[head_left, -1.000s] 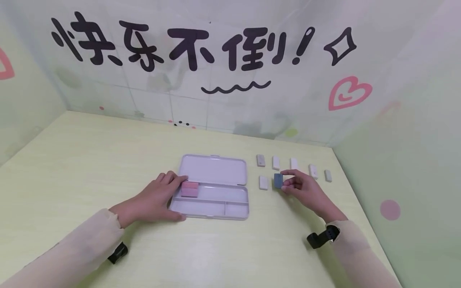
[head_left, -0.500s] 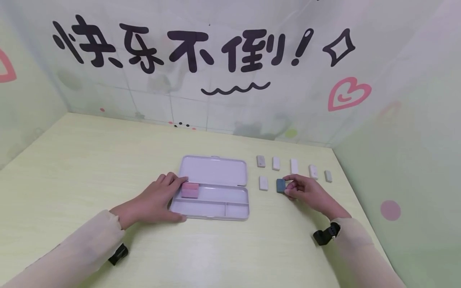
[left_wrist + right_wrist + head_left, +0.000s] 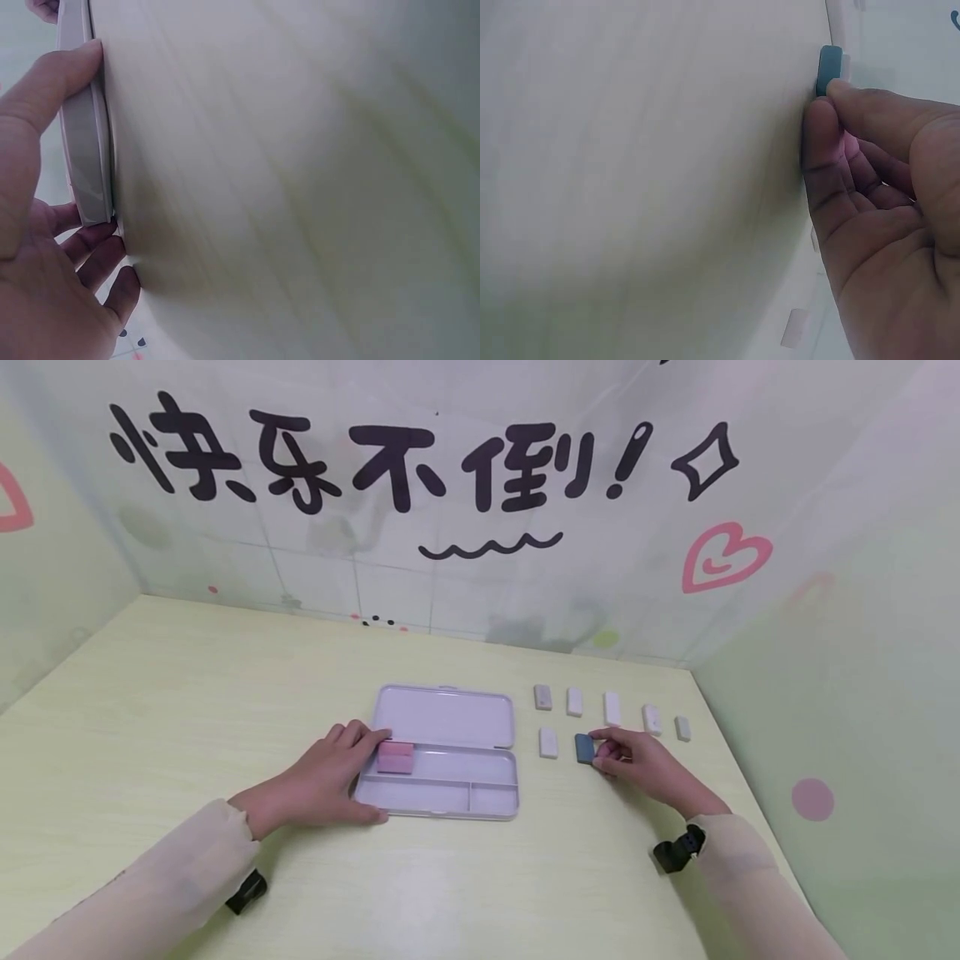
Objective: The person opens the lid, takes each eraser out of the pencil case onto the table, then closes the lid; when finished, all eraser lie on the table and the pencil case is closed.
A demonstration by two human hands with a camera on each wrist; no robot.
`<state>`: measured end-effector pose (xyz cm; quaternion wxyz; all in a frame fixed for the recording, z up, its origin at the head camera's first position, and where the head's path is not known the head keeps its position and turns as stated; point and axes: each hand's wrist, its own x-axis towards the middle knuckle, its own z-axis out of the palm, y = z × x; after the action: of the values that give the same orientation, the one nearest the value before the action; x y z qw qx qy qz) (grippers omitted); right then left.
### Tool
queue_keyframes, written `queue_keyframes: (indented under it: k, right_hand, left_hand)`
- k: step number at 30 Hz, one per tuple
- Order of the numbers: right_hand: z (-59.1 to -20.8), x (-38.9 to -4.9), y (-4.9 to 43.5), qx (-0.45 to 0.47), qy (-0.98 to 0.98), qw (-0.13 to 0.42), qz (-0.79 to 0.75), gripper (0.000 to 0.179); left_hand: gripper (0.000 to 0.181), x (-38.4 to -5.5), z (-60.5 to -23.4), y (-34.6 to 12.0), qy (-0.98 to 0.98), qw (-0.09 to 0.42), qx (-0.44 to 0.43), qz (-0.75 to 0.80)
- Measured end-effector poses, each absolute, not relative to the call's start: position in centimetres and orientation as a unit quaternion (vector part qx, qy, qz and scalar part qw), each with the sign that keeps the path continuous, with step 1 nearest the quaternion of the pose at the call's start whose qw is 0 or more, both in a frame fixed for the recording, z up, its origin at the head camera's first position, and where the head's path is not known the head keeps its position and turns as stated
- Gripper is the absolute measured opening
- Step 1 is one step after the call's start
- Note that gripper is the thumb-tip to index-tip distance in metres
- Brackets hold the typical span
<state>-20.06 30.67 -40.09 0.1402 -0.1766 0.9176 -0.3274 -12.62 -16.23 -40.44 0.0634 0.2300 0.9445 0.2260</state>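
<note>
Between its thumb and index finger my right hand (image 3: 637,758) pinches a small blue eraser (image 3: 584,748) at its right side. In the right wrist view the blue eraser (image 3: 829,69) stands out past the thumb tip, close to the tabletop. My left hand (image 3: 318,781) spans the left end of an open pale lilac pencil case (image 3: 442,761), thumb at the front edge and fingertips near the hinge. From the left wrist, the case's side wall (image 3: 84,142) shows between thumb and fingers. Two pink erasers (image 3: 395,758) lie side by side in the case's upper left compartment.
A white eraser (image 3: 548,742) lies between the case and the blue one. Behind run several more whitish and grey erasers, from a greyish one (image 3: 543,697) to a small grey one (image 3: 682,728) near the right wall. The case lid (image 3: 444,717) lies flat behind its tray.
My right hand has moved slightly right and nearer to me with the blue eraser, mostly in the first half second. My left hand and the case stay in place.
</note>
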Motion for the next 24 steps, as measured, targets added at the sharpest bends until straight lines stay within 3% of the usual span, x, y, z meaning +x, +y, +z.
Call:
queue_keyframes:
  k: [11, 20, 24]
  right_hand:
    - [-39.5, -20.0, 30.4, -0.179, 0.926, 0.138, -0.303, 0.046]
    - [-38.0, -19.9, 26.3, -0.241, 0.93, 0.049, -0.272, 0.039]
    - [-37.5, -19.4, 23.0, -0.294, 0.911, 0.034, -0.287, 0.037]
  left_hand:
    - [0.103, -12.7, -40.4, -16.2, 0.946, 0.066, 0.229, 0.221]
    - [0.103, -12.9, -40.5, -16.3, 0.946, 0.071, 0.228, 0.221]
    - [0.103, -13.1, -40.5, -16.2, 0.945, 0.072, 0.227, 0.224]
